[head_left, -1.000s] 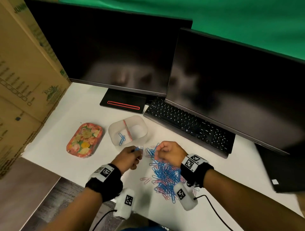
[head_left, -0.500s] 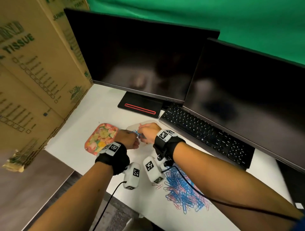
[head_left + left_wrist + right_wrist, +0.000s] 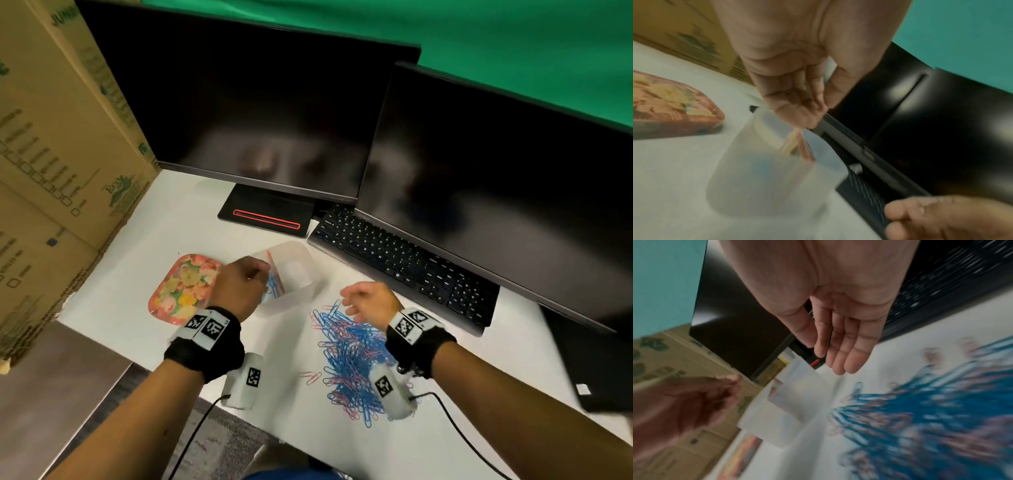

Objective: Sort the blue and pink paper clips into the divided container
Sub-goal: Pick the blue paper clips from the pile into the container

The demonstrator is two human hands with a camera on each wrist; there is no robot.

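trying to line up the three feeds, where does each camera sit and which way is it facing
Head: worn on the head, looking forward and down at the desk; shows both forearms, left hand over the divided container, right hand above the paper clip pile.
Left wrist: under the left wrist, looking along the palm toward the container and the monitors.
Right wrist: under the right wrist, looking along the open palm; pile blurred.
Shared: both wrist views show the container and the other hand.
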